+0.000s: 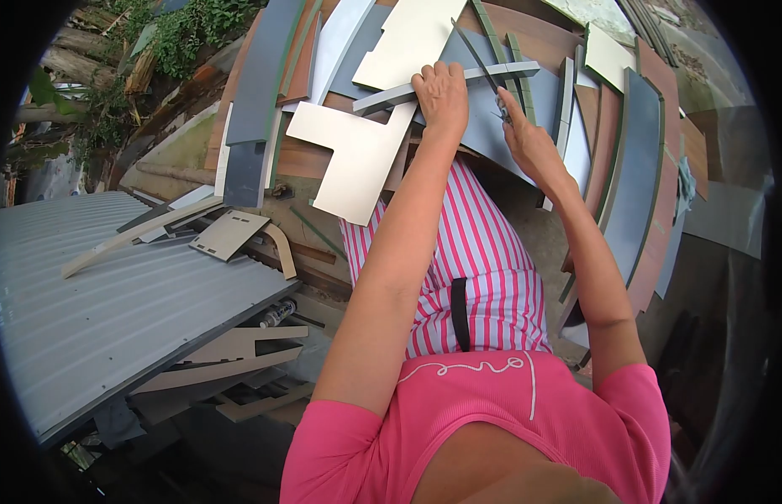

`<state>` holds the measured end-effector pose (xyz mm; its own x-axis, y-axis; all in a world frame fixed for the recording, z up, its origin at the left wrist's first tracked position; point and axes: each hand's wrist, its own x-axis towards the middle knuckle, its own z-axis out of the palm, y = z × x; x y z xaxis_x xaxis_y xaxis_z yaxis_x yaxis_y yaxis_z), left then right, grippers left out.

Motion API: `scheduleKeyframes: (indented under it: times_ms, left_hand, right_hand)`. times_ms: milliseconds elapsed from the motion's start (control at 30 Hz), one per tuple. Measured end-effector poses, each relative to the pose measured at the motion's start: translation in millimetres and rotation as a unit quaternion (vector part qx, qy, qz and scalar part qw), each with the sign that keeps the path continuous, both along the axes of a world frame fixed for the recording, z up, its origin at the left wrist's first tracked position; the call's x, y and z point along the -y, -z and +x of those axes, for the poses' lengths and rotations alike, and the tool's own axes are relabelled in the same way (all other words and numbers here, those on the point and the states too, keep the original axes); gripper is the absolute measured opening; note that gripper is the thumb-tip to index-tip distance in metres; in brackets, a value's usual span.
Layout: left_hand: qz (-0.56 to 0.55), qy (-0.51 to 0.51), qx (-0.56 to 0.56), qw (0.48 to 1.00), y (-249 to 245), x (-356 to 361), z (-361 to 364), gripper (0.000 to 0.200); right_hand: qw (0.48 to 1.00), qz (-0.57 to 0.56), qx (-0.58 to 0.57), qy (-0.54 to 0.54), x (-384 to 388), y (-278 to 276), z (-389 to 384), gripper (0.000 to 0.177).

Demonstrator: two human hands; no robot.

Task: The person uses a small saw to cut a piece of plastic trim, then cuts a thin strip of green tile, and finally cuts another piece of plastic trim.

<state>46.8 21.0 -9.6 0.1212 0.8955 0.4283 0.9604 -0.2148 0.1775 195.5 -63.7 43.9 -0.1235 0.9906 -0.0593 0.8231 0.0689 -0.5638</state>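
My left hand (pixel 441 97) is closed over a narrow grey strip of board (pixel 502 70), fingers curled across its top. The strip slants over a cream cut-out panel (pixel 370 155) and several other boards. My right hand (pixel 532 144) is wrapped round the handle of a long, narrow, dark blade (pixel 473 49) that looks like a knife or thin saw. The blade points up and to the left and crosses the strip in this view, just right of my left hand. Part of the handle is hidden in my palm.
Long grey and brown boards (pixel 633 155) lie stacked to the right, more (pixel 260 76) to the left. A corrugated metal sheet (pixel 113 277) fills the lower left, with wood offcuts (pixel 231 233) at its edge. A plastic bottle (pixel 279 312) lies beside it. Logs and plants (pixel 189 38) are behind.
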Motion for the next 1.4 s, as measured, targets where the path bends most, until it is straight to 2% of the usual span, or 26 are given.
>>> scheduleKeyframes:
  times_ms: [200, 633, 900, 1033, 1100, 1300, 1400]
  left_hand:
    - [0.004, -0.008, -0.005, 1.0, 0, -1, 1, 0.026]
    - [0.007, -0.005, 0.005, 1.0, 0, -1, 1, 0.025]
    - [0.0, -0.007, 0.001, 1.0, -1, -2, 1, 0.025]
    - [0.0, -0.01, -0.001, 1.0, -2, -1, 1, 0.025]
    - [0.002, -0.013, -0.006, 1.0, -2, -1, 1, 0.025]
    - [-0.001, -0.016, -0.003, 1.0, -1, 0, 1, 0.025]
    - [0.003, -0.013, 0.001, 1.0, -1, -2, 1, 0.025]
  right_hand:
    - [1.0, 0.003, 0.008, -0.012, -37, 6, -5, 0.057]
    - [0.999, -0.008, 0.041, 0.002, 4, -4, -2, 0.058]
    - [1.0, -0.008, 0.004, -0.017, -11, -14, 1, 0.056]
    - [1.0, 0.001, -0.003, -0.017, -37, 8, -4, 0.055]
    - [0.999, 0.05, 0.007, -0.018, -41, 12, -8, 0.057]
    - [1.0, 0.004, 0.03, 0.002, -20, 1, -7, 0.055]
    - [0.999, 0.026, 0.019, 0.002, -8, 6, -4, 0.056]
